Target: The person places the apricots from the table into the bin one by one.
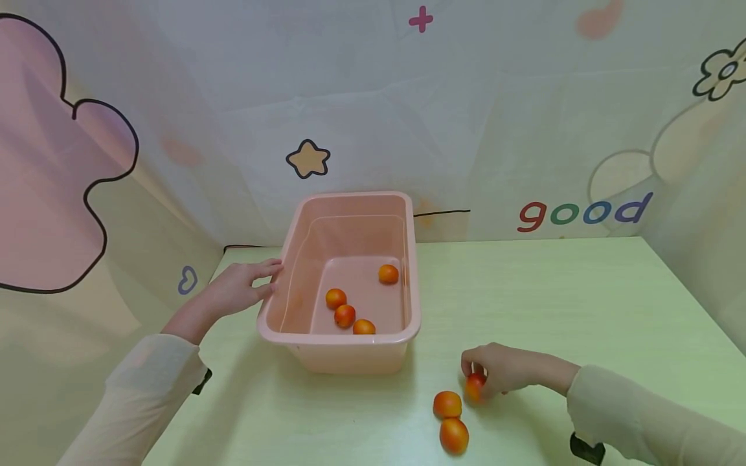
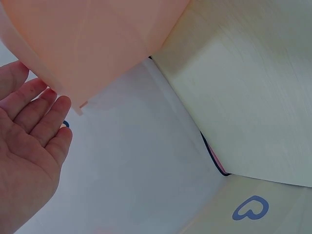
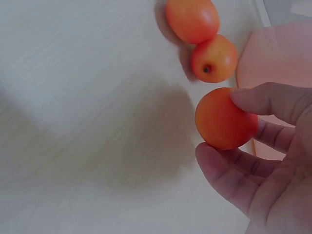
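An orange-red round fruit is pinched between the thumb and fingers of my right hand, low over the table and to the right of the basin. Two similar fruits lie touching each other just left of this hand. My left hand touches the left rim of a pink plastic basin with fairly straight fingers; in the left wrist view its fingertips meet the rim from outside. Inside the basin lie several more fruits, one apart towards the right wall and the others nearer the front.
The light green table runs back to a pale printed cloth wall with a star and the word "good". More cloth stands along the left and right sides. The basin's front wall partly hides the nearest fruit inside.
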Motion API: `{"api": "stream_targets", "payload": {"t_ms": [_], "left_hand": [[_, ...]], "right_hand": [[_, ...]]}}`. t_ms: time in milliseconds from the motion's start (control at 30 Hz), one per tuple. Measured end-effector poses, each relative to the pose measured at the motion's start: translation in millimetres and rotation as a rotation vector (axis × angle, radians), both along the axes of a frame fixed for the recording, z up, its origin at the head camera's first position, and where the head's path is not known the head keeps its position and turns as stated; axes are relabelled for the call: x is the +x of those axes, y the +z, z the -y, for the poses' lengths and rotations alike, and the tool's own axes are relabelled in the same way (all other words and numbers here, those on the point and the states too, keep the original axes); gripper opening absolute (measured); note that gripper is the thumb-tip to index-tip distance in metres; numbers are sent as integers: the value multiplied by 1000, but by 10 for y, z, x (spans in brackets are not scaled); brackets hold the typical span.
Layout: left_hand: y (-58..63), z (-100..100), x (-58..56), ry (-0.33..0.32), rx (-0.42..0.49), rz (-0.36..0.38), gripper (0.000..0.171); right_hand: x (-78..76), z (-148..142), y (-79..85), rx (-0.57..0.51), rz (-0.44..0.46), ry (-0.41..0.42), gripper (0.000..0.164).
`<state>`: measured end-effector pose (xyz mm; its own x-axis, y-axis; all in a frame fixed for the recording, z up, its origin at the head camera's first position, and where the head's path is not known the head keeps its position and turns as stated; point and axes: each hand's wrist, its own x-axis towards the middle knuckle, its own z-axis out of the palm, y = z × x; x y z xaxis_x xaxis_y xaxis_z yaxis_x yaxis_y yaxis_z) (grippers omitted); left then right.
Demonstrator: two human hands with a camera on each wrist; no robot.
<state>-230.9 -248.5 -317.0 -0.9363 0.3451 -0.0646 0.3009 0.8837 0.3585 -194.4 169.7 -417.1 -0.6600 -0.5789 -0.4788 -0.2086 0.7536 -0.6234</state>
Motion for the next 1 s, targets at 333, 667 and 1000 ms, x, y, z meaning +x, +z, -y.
{"api": "stream_targets", "payload": {"t_ms": [333, 667, 1000], "left_hand": [[-3, 8, -2, 2, -2, -5, 48], [-35, 19, -29, 7, 20, 4, 48], [-34, 32, -28, -2, 21, 1, 47]], "right_hand": [[-157, -29, 203, -56, -144, 76, 23], [-297, -28, 464, -66, -212, 70, 21], [-436, -27, 786, -85, -264, 124, 22]]}}
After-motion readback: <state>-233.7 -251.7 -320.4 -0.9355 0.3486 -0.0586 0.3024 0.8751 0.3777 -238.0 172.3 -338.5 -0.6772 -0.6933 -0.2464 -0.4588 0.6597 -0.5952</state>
